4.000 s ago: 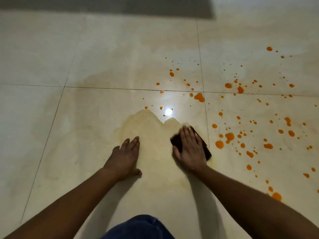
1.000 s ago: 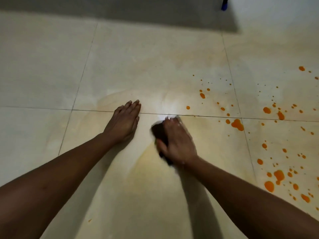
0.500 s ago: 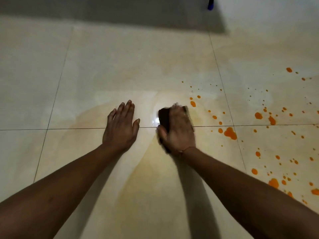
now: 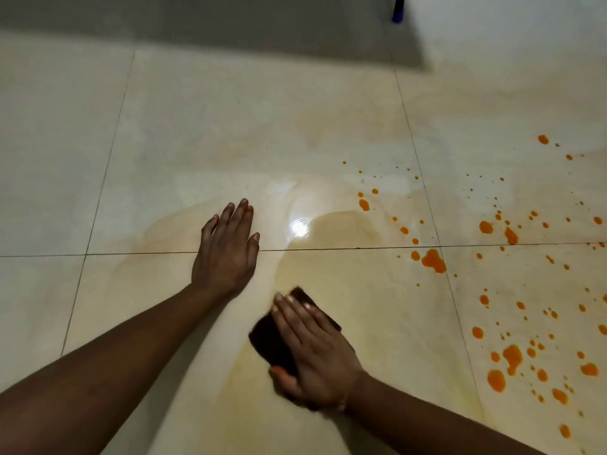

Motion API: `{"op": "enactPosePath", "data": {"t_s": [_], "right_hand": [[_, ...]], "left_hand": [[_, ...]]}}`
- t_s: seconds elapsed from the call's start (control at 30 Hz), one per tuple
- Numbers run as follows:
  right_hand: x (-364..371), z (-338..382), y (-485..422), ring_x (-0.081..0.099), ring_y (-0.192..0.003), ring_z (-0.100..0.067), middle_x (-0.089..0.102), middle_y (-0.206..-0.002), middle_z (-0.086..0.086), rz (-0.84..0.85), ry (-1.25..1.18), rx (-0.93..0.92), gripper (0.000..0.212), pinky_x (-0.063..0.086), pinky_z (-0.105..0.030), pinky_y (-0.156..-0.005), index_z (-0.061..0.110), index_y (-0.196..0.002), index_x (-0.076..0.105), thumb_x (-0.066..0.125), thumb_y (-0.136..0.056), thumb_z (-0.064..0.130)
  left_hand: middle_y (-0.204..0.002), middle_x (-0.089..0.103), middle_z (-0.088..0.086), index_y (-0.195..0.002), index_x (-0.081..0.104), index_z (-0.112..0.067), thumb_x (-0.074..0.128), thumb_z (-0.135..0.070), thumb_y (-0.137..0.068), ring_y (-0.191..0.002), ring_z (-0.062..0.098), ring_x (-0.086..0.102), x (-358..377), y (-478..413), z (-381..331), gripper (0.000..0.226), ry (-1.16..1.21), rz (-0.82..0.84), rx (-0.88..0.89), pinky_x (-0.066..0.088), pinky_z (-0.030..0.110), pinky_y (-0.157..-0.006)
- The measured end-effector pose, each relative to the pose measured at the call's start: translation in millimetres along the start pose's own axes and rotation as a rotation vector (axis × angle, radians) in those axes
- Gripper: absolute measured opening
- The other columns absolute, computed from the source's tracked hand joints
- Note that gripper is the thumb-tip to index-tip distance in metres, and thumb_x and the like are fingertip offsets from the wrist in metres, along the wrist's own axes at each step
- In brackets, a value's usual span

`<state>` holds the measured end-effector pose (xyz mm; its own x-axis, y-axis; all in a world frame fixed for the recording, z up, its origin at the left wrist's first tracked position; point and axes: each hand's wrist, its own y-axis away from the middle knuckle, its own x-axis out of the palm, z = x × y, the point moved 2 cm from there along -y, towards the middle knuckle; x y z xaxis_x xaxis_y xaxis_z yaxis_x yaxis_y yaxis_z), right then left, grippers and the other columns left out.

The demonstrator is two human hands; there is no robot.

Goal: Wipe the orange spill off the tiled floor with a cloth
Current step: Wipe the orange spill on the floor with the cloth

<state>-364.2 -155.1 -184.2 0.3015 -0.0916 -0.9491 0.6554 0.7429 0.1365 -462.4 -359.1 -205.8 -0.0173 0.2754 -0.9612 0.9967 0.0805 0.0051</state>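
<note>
My right hand (image 4: 317,353) presses flat on a dark brown cloth (image 4: 271,344) against the cream tiled floor (image 4: 230,126). Part of the cloth shows left of and beyond my fingers. My left hand (image 4: 228,249) lies flat on the floor with fingers spread, across a grout line, holding nothing. The orange spill (image 4: 433,260) lies to the right as many drops and blobs, with larger blobs (image 4: 510,356) at the lower right. A pale yellowish wet smear (image 4: 361,290) covers the tiles around and beyond the cloth.
A dark shadow band (image 4: 230,24) runs along the far floor. A blue object (image 4: 398,9) stands at the top edge, right of centre. A bright light reflection (image 4: 299,228) glints on the wet tile between my hands.
My right hand has dragged the cloth back toward me, from the grout line beside the left hand to the near tile, leaving a wet smear. The left hand stayed put.
</note>
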Motion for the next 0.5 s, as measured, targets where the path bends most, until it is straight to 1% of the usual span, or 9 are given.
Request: {"op": "enactPosePath", "data": {"t_s": [0.1, 0.13, 0.17, 0.23, 0.27, 0.33, 0.4, 0.43, 0.5], "right_hand": [[-4, -40, 17, 0.016, -0.149, -0.022, 0.021, -0.160, -0.012, 0.076, 0.092, -0.197, 0.084, 0.018, -0.040, -0.119, 0.006, -0.153, 0.023, 0.045, -0.089, 0.057], [-10, -58, -1, 0.018, -0.148, -0.023, 0.023, -0.159, -0.013, 0.049, 0.073, -0.135, 0.083, 0.021, -0.042, -0.118, 0.005, -0.152, 0.026, 0.044, -0.089, 0.057], [-17, -75, -26, 0.018, -0.148, -0.024, 0.024, -0.158, -0.013, -0.033, 0.046, 0.025, 0.082, 0.024, -0.044, -0.118, 0.005, -0.152, 0.026, 0.040, -0.090, 0.057], [-28, -91, -65, 0.010, -0.149, -0.024, 0.015, -0.161, -0.013, -0.148, 0.016, 0.387, 0.083, 0.013, -0.043, -0.121, 0.005, -0.154, 0.018, 0.029, -0.091, 0.058], [-25, -87, -68, 0.006, -0.150, -0.023, 0.009, -0.162, -0.012, -0.151, 0.016, 0.442, 0.083, 0.006, -0.039, -0.122, 0.006, -0.155, 0.014, 0.026, -0.092, 0.058], [-18, -66, -43, 0.004, -0.150, -0.022, 0.007, -0.162, -0.011, -0.082, 0.027, 0.277, 0.081, 0.005, -0.037, -0.121, 0.006, -0.155, 0.013, 0.031, -0.094, 0.057], [-10, -62, 2, 0.007, -0.150, -0.021, 0.012, -0.162, -0.011, 0.008, 0.067, 0.075, 0.081, 0.011, -0.039, -0.120, 0.007, -0.155, 0.016, 0.037, -0.094, 0.057], [-13, -77, 9, 0.010, -0.149, -0.022, 0.015, -0.161, -0.011, -0.012, 0.066, 0.053, 0.081, 0.015, -0.041, -0.119, 0.007, -0.154, 0.018, 0.038, -0.093, 0.057], [-26, -110, -11, 0.012, -0.149, -0.023, 0.016, -0.161, -0.013, -0.084, 0.062, 0.228, 0.084, 0.016, -0.043, -0.120, 0.006, -0.154, 0.016, 0.032, -0.091, 0.059]], "left_hand": [[-0.159, 0.024, 0.002, -0.150, 0.029, -0.012, 0.026, -0.035, -0.098, -0.147, 0.019, 0.019, -1, 1, -3, 0.057, -0.002, -0.004, -0.001, 0.013, 0.037, -0.117], [-0.159, 0.025, 0.002, -0.150, 0.030, -0.012, 0.026, -0.035, -0.098, -0.147, 0.019, 0.019, -2, 0, -3, 0.056, -0.003, -0.012, -0.002, 0.014, 0.037, -0.117], [-0.159, 0.025, 0.001, -0.150, 0.030, -0.013, 0.026, -0.035, -0.098, -0.147, 0.019, 0.019, -1, 1, -2, 0.056, 0.000, -0.018, -0.005, 0.014, 0.037, -0.117], [-0.159, 0.024, 0.001, -0.150, 0.029, -0.013, 0.027, -0.034, -0.099, -0.147, 0.018, 0.018, 0, 1, -1, 0.056, 0.005, -0.017, -0.004, 0.013, 0.037, -0.118], [-0.159, 0.023, 0.001, -0.150, 0.028, -0.013, 0.027, -0.034, -0.099, -0.147, 0.018, 0.017, 0, 1, -2, 0.056, 0.004, -0.012, 0.004, 0.013, 0.037, -0.118], [-0.160, 0.022, 0.001, -0.151, 0.028, -0.014, 0.026, -0.035, -0.099, -0.147, 0.017, 0.017, 0, 1, -2, 0.056, 0.004, -0.019, 0.009, 0.012, 0.036, -0.117], [-0.160, 0.022, 0.001, -0.151, 0.028, -0.013, 0.026, -0.035, -0.099, -0.147, 0.017, 0.016, 0, 0, -1, 0.056, 0.014, -0.017, -0.003, 0.012, 0.036, -0.117], [-0.160, 0.023, 0.001, -0.150, 0.028, -0.013, 0.026, -0.035, -0.099, -0.147, 0.017, 0.017, 0, 1, -1, 0.055, 0.017, -0.019, -0.007, 0.012, 0.036, -0.118], [-0.159, 0.024, 0.001, -0.150, 0.029, -0.013, 0.028, -0.033, -0.100, -0.147, 0.018, 0.018, 0, 0, -1, 0.054, 0.008, -0.028, 0.000, 0.013, 0.036, -0.117]]}}
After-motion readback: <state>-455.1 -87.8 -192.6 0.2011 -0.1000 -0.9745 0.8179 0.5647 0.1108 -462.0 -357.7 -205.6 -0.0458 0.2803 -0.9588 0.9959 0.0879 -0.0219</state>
